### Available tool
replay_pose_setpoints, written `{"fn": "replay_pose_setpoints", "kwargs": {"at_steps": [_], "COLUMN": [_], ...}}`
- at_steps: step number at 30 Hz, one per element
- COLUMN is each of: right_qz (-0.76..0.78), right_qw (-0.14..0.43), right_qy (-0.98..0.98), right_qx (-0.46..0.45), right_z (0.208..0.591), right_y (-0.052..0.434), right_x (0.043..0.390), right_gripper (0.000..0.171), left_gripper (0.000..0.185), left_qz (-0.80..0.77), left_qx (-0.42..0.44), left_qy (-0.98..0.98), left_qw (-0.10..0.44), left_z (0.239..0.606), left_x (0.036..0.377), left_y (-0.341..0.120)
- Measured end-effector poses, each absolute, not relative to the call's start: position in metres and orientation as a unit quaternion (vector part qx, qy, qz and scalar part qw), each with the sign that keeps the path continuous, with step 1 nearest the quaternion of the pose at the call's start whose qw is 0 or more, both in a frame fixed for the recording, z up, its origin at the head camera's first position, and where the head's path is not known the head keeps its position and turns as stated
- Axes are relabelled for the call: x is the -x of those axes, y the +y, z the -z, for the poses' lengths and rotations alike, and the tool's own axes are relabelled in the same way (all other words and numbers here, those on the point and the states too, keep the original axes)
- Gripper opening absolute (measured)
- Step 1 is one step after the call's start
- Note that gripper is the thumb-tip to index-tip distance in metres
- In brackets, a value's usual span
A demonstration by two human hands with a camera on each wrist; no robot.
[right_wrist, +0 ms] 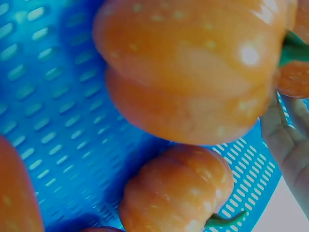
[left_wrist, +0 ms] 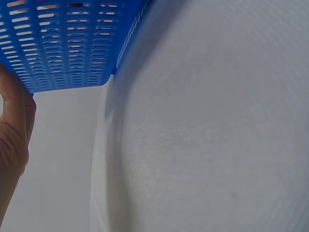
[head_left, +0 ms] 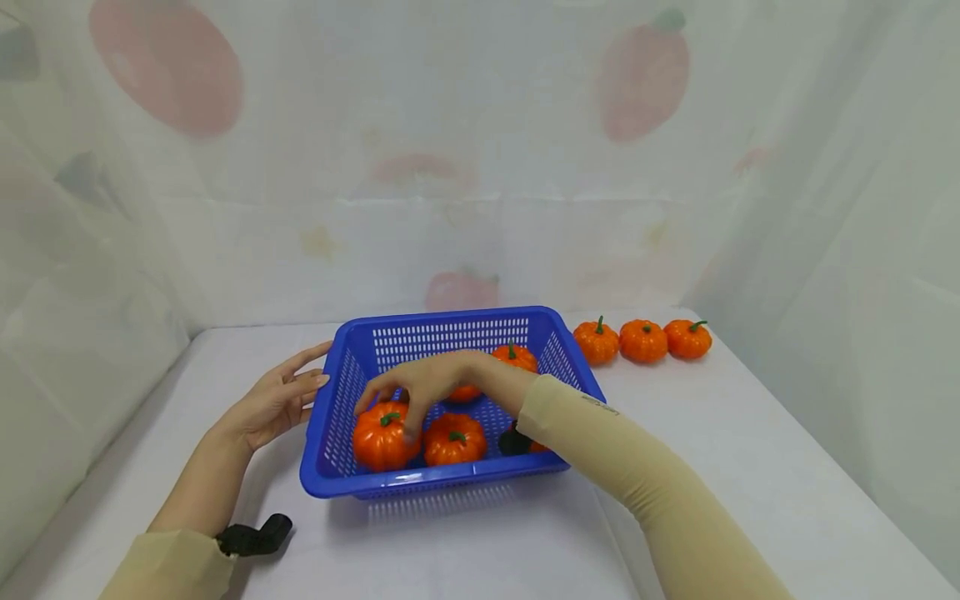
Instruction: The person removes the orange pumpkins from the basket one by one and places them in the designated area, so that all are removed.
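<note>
One blue basket (head_left: 341, 400) stands on the counter (head_left: 750, 467). Three orange pumpkins sit in a row outside it: the first (head_left: 597, 342), the second (head_left: 642, 341), the third (head_left: 687, 338). Inside the basket I count at least four: a front-left pumpkin (head_left: 381, 440), a front-middle pumpkin (head_left: 454, 439), a back pumpkin (head_left: 517, 357) and one under the wrist (head_left: 465, 393). A fifth may lie behind the sleeve, mostly hidden. Two hands are in view, the left hand (head_left: 273, 404) and the right hand (head_left: 423, 385).

My beige sleeves (head_left: 645, 475) on both arms, small grey print near right cuff, black strap (head_left: 253, 536) at my left wrist, bare hands
</note>
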State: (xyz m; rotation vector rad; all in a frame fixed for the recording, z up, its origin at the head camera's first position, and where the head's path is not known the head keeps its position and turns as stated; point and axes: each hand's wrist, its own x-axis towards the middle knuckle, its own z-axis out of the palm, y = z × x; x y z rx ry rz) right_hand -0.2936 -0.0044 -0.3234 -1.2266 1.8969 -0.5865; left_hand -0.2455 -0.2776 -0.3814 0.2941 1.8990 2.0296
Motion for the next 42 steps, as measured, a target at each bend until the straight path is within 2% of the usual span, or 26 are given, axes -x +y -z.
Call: {"fn": "replay_pose_setpoints", "kwargs": {"at_steps": [11, 22, 29, 42], "right_qz": [0.268, 0.321, 0.360, 0.415], "right_qw": [0.332, 0.303, 0.253, 0.239], "right_qy": [0.766, 0.754, 0.751, 0.783], "right_qx": [0.480, 0.486, 0.493, 0.397], "right_z": [0.301, 0.269, 0.251, 0.246], "right_y": [0.005, 0.025, 0.057, 0.131], "right_x": [0.300, 0.305, 0.319, 0.337], "right_gripper": [0.070, 0.074, 0.070, 0.068], "left_gripper": [0.067, 0.068, 0.069, 0.070], "left_qz": [-0.713, -0.719, -0.721, -0.722], "left_qx": [-0.121, -0.125, -0.125, -0.113], "left_qy": [0.668, 0.661, 0.661, 0.663], "left_qw": [0.175, 0.173, 0.164, 0.165], "left_z": [0.385, 0.385, 0.384, 0.384], "left_x": [0.245, 0.244, 0.245, 0.245], "left_y": [-0.283, -0.285, -0.285, -0.283]}}
